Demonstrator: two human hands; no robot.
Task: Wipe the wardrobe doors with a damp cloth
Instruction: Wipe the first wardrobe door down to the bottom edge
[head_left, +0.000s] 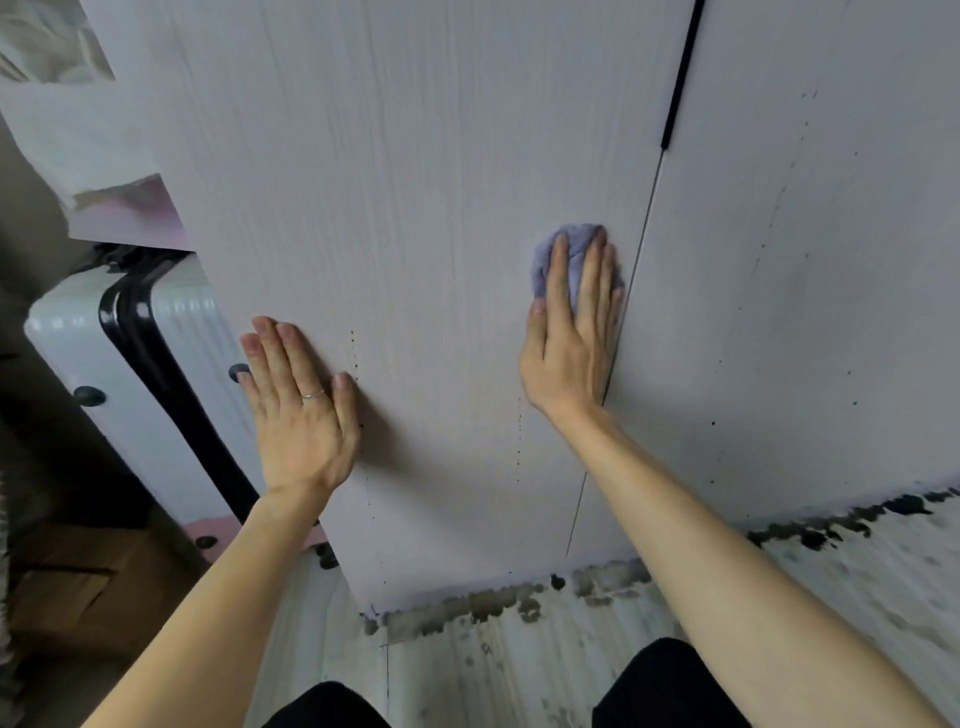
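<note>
- Head view, nearest first: 2 dark-clad knees (670, 680) are cut off at the bottom edge. We judge this is a crouch to reach the doors' lower part.
- Dark blotches (467, 608) line the floor (519, 670) along the wardrobe base; we cannot tell whether they are mould or stain.
- Our left hand (301, 410) lies flat on the left door (415, 182) with its fingers straight, holding nothing. It is probably bracing us against the push.
- Our right hand (571, 338) presses the bunched lilac cloth (576, 236) onto that same door with straight fingers, just beside the seam between the 2 doors. Bunching makes a pad. The thumb is mostly hidden, so we cannot tell whether it hooks the cloth.
- Dark specks dot the right door (805, 260), and the top edge cuts off the black handle (683, 78).
- A white suitcase (135, 332) stands at far left, partly behind the door.
</note>
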